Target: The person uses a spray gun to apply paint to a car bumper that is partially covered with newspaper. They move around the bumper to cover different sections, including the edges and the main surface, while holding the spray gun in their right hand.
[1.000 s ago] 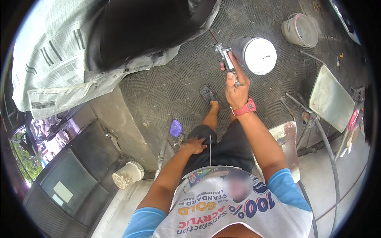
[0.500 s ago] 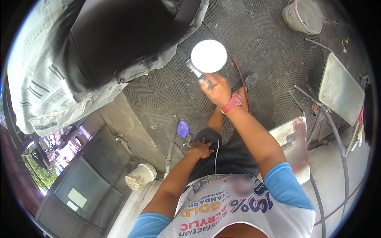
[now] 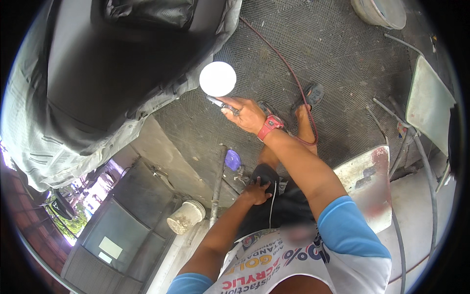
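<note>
My right hand, with a pink watch at its wrist, is closed round the handle of a spray gun. On top of the gun sits a round white cup, seen from above. The gun is beside the lower edge of a dark, freshly dark-coated vehicle panel, with a gap between them. Newspaper masking sheets border the panel. My left hand rests on my thigh near the knee, fingers spread, holding nothing.
A red hose crosses the textured floor past my foot. At the right stand flat panels on metal pipe stands. Buckets lie at top right and lower left. A purple crumpled item is beside a pipe.
My right hand has carried the spray gun left and slightly down, nearer the dark panel's edge. My left hand stays on my thigh. The whole view has shifted a little.
</note>
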{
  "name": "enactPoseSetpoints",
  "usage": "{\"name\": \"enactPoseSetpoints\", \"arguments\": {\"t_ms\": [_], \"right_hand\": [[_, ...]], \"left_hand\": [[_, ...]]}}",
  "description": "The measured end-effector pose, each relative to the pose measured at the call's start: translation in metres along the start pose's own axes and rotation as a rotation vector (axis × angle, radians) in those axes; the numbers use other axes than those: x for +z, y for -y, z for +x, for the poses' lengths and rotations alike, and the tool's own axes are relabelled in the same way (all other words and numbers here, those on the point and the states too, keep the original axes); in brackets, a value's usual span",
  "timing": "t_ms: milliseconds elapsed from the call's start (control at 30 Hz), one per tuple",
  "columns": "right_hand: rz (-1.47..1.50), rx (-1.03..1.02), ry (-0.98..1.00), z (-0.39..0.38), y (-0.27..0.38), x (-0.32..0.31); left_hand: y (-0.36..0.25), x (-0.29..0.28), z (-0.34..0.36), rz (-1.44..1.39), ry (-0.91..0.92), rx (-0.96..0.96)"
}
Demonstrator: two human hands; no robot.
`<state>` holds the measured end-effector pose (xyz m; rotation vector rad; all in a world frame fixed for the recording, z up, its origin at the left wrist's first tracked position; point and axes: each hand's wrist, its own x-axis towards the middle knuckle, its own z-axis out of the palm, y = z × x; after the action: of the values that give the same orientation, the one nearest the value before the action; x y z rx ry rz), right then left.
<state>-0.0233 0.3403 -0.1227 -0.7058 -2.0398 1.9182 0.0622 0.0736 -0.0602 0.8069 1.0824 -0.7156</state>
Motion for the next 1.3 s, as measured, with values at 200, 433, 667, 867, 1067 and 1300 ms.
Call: {"name": "enactPoseSetpoints", "arguments": {"t_ms": [200, 433, 667, 867, 1067, 1300], "right_hand": [[0.034, -0.002, -0.184, 0.016, -0.013, -0.058], [0.143, -0.034, -0.434, 0.020, 0.030, -0.157], [0.143, -0.105, -0.092, 0.000, 0.091, -0.127], [0.248, 0.006, -0.062, 0.022, 0.118, -0.143], [0.152, 0.106, -0.297, 0.049, 0.143, -0.178], [0.507, 0.084, -0.055, 0.026, 0.249, -0.189]], "left_hand": [[-0.006, -0.008, 0.009, -0.015, 0.036, -0.002], [-0.018, -0.010, 0.018, 0.005, 0.029, -0.008], [-0.029, -0.029, -0.001, -0.024, 0.034, -0.032], [-0.032, -0.034, -0.010, -0.087, 0.006, -0.019], [-0.037, -0.032, -0.016, -0.116, -0.041, -0.007], [-0.046, -0.035, -0.025, -0.137, -0.117, 0.005]]}}
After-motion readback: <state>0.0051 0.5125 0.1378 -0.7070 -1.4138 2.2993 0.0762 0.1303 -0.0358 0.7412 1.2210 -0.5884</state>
